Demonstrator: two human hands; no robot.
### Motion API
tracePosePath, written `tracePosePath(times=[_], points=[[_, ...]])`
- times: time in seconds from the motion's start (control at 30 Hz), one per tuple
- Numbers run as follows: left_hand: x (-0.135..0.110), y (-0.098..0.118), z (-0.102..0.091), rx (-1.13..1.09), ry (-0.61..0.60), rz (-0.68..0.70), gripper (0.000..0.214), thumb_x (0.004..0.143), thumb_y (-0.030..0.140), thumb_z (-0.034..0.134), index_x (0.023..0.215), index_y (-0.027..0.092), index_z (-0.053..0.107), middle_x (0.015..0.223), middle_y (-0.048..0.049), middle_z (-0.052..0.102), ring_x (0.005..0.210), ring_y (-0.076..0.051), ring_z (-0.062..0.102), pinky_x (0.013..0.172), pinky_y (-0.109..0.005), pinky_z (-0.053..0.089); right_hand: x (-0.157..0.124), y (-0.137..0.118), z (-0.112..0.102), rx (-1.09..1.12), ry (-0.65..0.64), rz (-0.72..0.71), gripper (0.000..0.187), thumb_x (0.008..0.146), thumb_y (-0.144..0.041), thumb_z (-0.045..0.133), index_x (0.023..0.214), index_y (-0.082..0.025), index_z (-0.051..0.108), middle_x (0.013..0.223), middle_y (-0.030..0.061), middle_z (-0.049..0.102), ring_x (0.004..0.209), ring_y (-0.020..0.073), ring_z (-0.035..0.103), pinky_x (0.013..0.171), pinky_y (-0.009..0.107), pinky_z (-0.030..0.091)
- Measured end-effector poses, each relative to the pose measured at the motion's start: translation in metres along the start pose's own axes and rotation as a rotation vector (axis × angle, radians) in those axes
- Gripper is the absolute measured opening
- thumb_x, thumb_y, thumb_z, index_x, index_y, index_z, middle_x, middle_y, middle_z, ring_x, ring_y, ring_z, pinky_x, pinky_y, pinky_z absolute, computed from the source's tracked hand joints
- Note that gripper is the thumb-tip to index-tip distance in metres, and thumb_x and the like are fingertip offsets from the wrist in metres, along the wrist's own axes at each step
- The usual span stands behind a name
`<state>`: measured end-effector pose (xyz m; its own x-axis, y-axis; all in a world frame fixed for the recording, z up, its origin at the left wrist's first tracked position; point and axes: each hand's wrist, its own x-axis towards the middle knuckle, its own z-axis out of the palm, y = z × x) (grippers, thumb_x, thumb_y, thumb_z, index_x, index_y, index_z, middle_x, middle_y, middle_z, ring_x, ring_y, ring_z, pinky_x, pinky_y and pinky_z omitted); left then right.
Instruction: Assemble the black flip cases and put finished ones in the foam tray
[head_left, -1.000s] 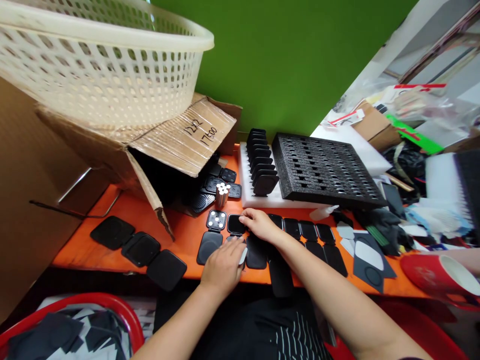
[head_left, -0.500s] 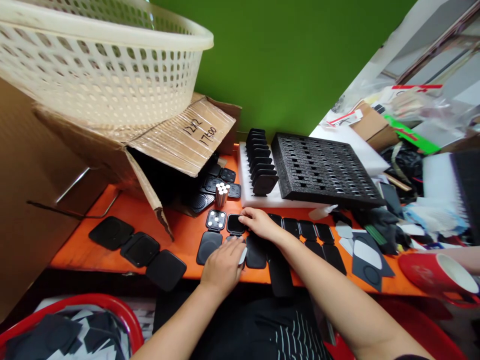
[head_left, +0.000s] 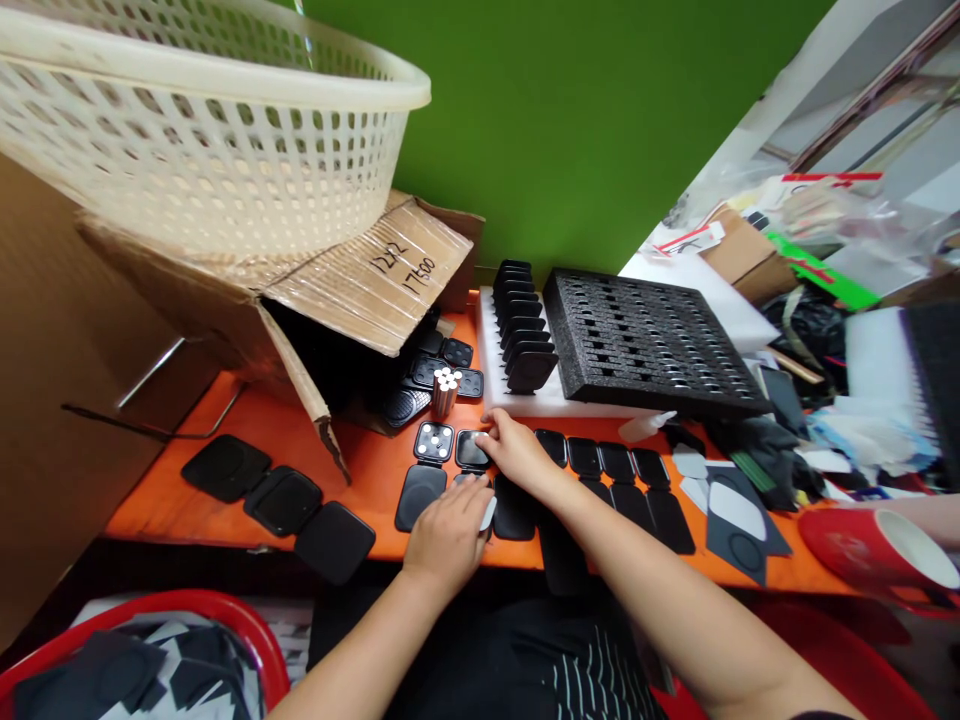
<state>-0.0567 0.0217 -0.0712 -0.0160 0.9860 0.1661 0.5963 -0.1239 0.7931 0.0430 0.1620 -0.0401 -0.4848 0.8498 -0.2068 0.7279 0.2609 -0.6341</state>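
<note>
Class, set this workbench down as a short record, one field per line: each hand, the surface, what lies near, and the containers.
Left hand: pale piece at its fingers
Right hand: fingertips at a small black panel
Surface: orange tabletop
Left of that panel: black panel with white discs
Beyond: white-topped cylinders, bundled upright
Containers: pale perforated basket; cardboard box; red basin

Pale perforated basket [head_left: 247, 88] above an open cardboard box [head_left: 352, 285]; red mug [head_left: 844, 545] far right.
</note>
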Motion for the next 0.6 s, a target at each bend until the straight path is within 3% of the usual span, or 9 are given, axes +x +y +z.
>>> tracePosePath(times=[0.2,0.4,0.5,0.6], points=[[0.001,0.002,-0.002,0.097,-0.085,-0.030,0.043,0.077,0.010,0.052,0.118,0.022,0.059,0.131,-0.0076,0.053,0.124,-0.028,0.046,0.106,-0.045,0.034,-0.004,-0.006,0.001,-0.174,0.018,-0.057,0.022,0.086,-0.024,0.053,0.107,-0.017,0.051,0.102,0.0112,0.065,0.094,0.0224,0.061,0.077,0.030,0.042],[0.000,0.002,0.000,-0.009,-0.018,-0.030,0.040,0.077,0.012,0.055,0.114,0.025,0.062,0.127,-0.0088,0.057,0.121,-0.032,0.049,0.104,-0.048,0.035,-0.005,-0.017,-0.004,-0.415,0.021,-0.106,0.027,0.085,-0.031,0.055,0.106,-0.015,0.053,0.093,0.0152,0.066,0.087,0.0278,0.062,0.071,0.034,0.044],[0.003,0.003,-0.002,0.044,-0.014,-0.012,0.034,0.083,0.017,0.051,0.114,0.025,0.062,0.125,-0.0095,0.059,0.119,-0.032,0.051,0.102,-0.048,0.037,-0.017,-0.015,-0.012,-0.308,0.073,-0.151,0.019,0.090,-0.025,0.045,0.102,-0.016,0.058,0.092,0.0119,0.067,0.086,0.0233,0.062,0.074,0.032,0.044],[0.003,0.006,-0.008,0.058,0.018,0.019,0.031,0.088,0.025,0.047,0.115,0.026,0.061,0.120,-0.0097,0.062,0.112,-0.031,0.055,0.095,-0.045,0.042,-0.044,-0.007,-0.017,-0.053,0.015,-0.208,0.021,0.088,-0.014,0.043,0.092,-0.018,0.064,0.092,0.0068,0.068,0.086,0.0183,0.062,0.078,0.029,0.045]])
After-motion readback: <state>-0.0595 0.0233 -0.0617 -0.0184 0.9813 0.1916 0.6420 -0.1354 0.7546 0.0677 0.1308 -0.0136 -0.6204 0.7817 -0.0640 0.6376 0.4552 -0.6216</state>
